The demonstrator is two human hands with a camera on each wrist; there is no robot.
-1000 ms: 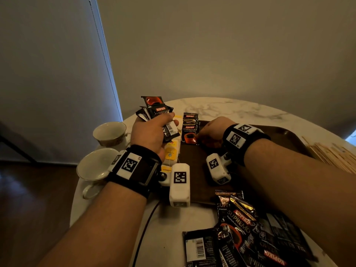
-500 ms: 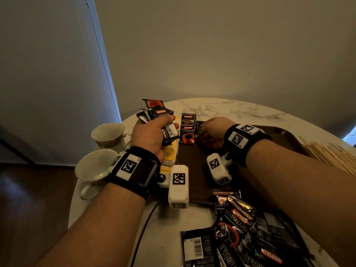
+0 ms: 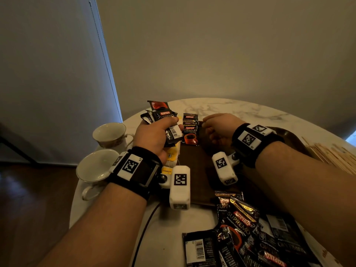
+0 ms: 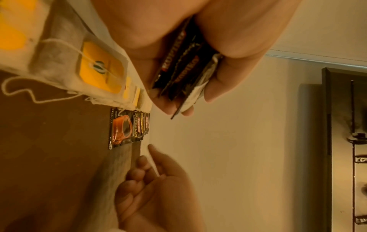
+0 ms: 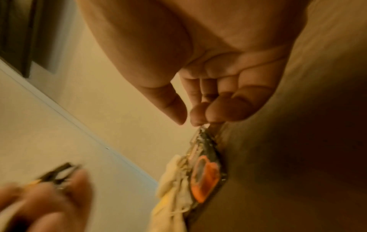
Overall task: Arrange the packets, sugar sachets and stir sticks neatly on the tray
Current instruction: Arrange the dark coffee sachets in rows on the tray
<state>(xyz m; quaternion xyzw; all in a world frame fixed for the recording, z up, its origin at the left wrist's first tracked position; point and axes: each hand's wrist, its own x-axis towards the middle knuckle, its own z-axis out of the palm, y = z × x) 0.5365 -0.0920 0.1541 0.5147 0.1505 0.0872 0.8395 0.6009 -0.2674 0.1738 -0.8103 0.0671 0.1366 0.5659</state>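
At the dark brown tray's (image 3: 194,170) far edge, right hand (image 3: 217,130) lifts loosely curled, empty, off the overlapped black coffee packets (image 3: 190,130) while left hand (image 3: 154,135) grips spares (image 3: 163,116).

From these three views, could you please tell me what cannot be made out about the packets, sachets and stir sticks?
- Head view: the stir sticks are cut off by the right edge and the right forearm; no count.
- Head view: the loose coffee packets run off the bottom edge.
- Left wrist view: the fingers of the left hand hide how many held packets there are.
- No sugar sachets can be identified.
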